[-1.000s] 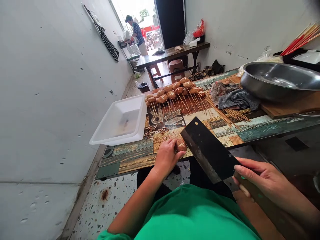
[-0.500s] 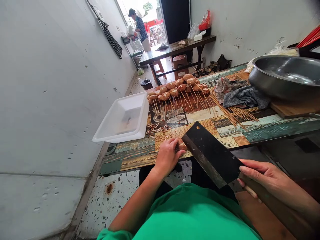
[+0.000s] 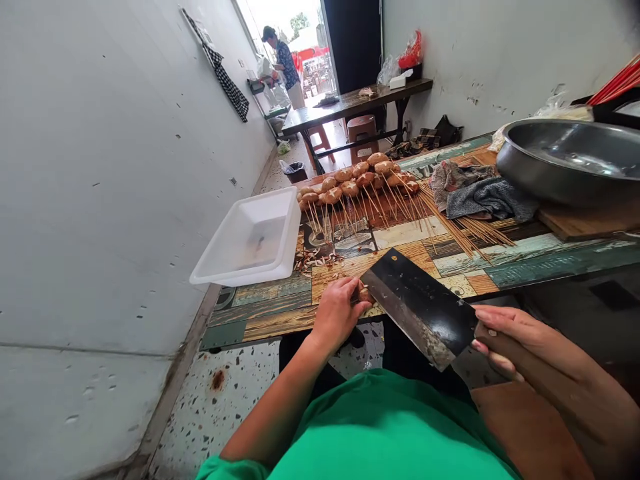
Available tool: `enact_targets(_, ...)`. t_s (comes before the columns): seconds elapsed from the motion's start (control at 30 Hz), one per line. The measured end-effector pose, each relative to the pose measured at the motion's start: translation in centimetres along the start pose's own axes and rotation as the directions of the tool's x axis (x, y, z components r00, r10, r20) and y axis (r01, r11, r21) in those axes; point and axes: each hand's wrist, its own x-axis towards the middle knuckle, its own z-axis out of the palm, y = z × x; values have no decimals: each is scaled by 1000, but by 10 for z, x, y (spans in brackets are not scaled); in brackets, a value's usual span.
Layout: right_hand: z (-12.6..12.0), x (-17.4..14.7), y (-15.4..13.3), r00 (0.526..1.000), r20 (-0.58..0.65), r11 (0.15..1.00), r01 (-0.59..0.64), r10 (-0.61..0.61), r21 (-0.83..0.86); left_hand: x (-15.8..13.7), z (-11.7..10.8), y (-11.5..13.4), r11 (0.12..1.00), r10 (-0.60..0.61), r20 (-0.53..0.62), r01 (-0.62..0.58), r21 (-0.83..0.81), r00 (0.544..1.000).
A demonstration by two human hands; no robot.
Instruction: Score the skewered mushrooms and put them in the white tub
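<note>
My right hand (image 3: pixel 510 337) is closed around the handle of a black cleaver (image 3: pixel 417 303), its broad blade slanting up to the left. The blade's far corner lies against or just over a brown mushroom (image 3: pixel 365 293). My left hand (image 3: pixel 341 308) grips that mushroom at the table's front edge, its fingers hiding much of it. Beyond my hands, several mushrooms on skewers (image 3: pixel 350 185) lie piled in a row, some with pale cuts across their caps. Brown and white trimmings (image 3: pixel 317 260) are scattered just behind my left hand.
An open white plastic tub (image 3: pixel 240 272) sits at the table's left. Bare skewers (image 3: pixel 475 233), crumpled cloths (image 3: pixel 493 193) and a large metal basin (image 3: pixel 565 177) on a wooden board (image 3: pixel 575 223) occupy the right. A person (image 3: pixel 286 63) stands by the far doorway.
The cleaver has tilted, so more of its lower blade face catches the light, and my right wrist has turned slightly. My left hand keeps its grip. The view has shifted a little.
</note>
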Motion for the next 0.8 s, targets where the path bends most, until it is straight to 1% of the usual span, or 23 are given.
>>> enact_targets(0.1, 4, -4, -8, 993, -98, 997, -58, 62, 47, -1, 0, 0, 1000, -9, -18, 9, 15, 1000)
enact_targets(0.13, 5, -7, -9, 990, -124, 996, -56, 64, 73, -1, 1, 0, 999, -19, -36, 20, 26, 999)
enact_targets(0.2, 4, -12, -10, 980, -193, 989, -14, 43, 149, -1, 3, 0, 998, -27, -79, 31, 48, 997)
enact_targets(0.27, -2, -16, -7, 969, -244, 979, 16, 35, 203, 1, 4, 1, 998, 1, -125, 6, 61, 992)
enact_targets(0.33, -12, -18, -1, 964, -261, 976, 15, 43, 215, 6, 3, 3, 997, 33, -143, -22, 74, 989)
enact_targets(0.37, -17, -17, 1, 966, -253, 977, 6, 49, 211, 10, 3, 5, 996, 37, -132, -26, 82, 991)
enact_targets(0.43, -23, -16, 6, 969, -244, 979, 11, 40, 203, 18, 0, 8, 996, 22, -68, -15, 93, 997)
enact_targets(0.5, -21, -15, 7, 975, -218, 979, 12, 33, 205, 26, -3, 10, 995, -8, 9, 7, 95, 1000)
enact_targets(0.53, -17, -16, 6, 973, -230, 977, 23, 28, 214, 29, -5, 10, 995, -24, 40, 20, 96, 999)
enact_targets(0.57, -12, -17, 4, 962, -272, 972, 37, 28, 231, 32, -7, 11, 995, -37, 68, 30, 98, 997)
enact_targets(0.67, 4, -21, -4, 905, -423, 958, 86, 39, 272, 37, -13, 13, 992, -53, 139, 36, 121, 989)
enact_targets(0.7, 7, -23, -6, 899, -436, 962, 87, 37, 260, 38, -15, 13, 990, -57, 155, 36, 134, 986)
enact_targets(0.73, 9, -24, -7, 908, -418, 970, 70, 36, 235, 40, -17, 14, 988, -66, 160, 42, 149, 985)
enact_targets(0.8, 7, -25, -7, 922, -387, 988, 76, -18, 135, 42, -23, 14, 980, -101, 122, 78, 185, 987)
